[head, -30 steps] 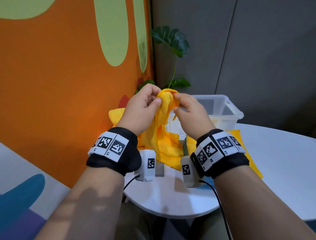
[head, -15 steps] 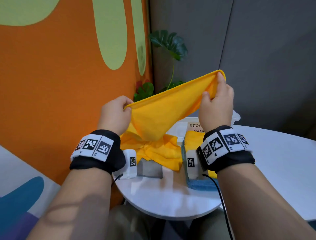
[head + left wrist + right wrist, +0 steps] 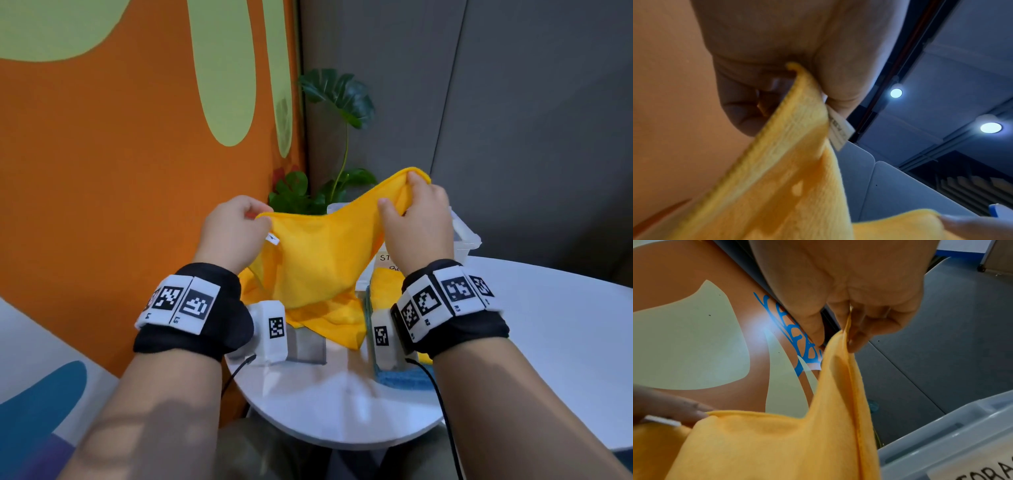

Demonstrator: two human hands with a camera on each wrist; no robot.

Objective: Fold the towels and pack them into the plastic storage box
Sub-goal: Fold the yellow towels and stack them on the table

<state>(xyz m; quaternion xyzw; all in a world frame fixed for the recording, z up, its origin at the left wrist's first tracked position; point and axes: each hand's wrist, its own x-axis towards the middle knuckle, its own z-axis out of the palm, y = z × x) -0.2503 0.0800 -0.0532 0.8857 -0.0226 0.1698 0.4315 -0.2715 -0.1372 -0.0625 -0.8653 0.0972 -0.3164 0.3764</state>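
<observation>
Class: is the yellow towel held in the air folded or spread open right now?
Spread open, unfolded: the left hand and right hand each pinch a top corner of the yellow towel, which hangs between them.

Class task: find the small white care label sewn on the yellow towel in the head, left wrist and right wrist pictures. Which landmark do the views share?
Head: white label left of centre, beside the left hand.
Left wrist: label centre, below the thumb.
Right wrist: label at the lower left edge.
Shared landmark: the yellow towel stretched between both hands.
</observation>
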